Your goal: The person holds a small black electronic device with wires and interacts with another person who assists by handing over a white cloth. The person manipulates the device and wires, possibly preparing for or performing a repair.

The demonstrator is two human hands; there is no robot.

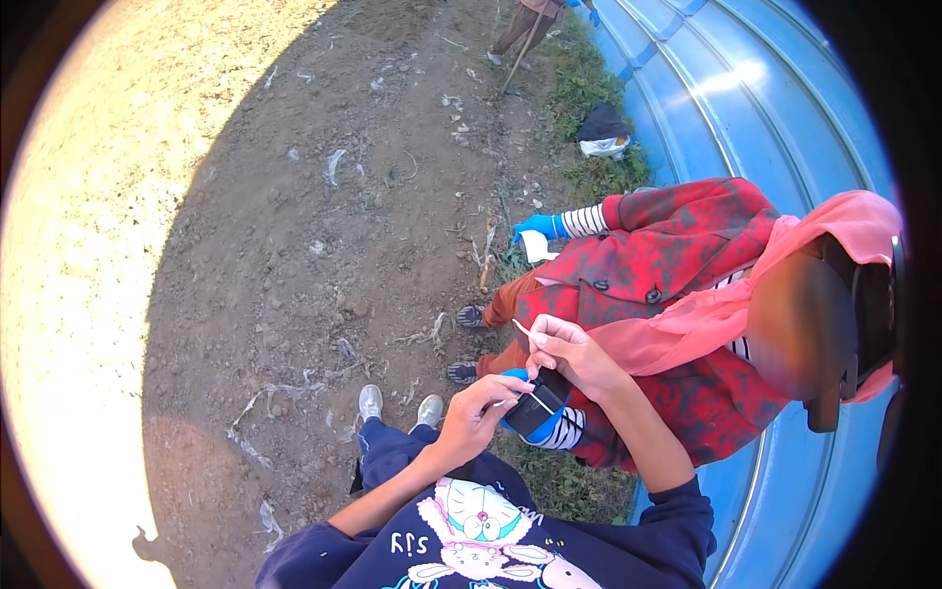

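Note:
A person beside me, in a red patterned jacket (677,245), holds out a blue-gloved hand with a small black box-like device (538,404) at its wrist. A thin white strip (543,402) crosses this device. My right hand (572,355) pinches a thin white piece whose tip sticks out beyond the fingers; whether it belongs to the same strip I cannot tell. From the other side, my left hand (476,417) closes its fingertips at the device's edge, by the strip. What lies between those fingers is hidden.
The person's other blue glove (540,228) holds something white. Blue sheeting on a curved frame (706,88) rises at the right. Dry soil (324,226) with plastic scraps spreads left. Farther off, another person (525,29) stands with a stick, near a dark bag (601,128).

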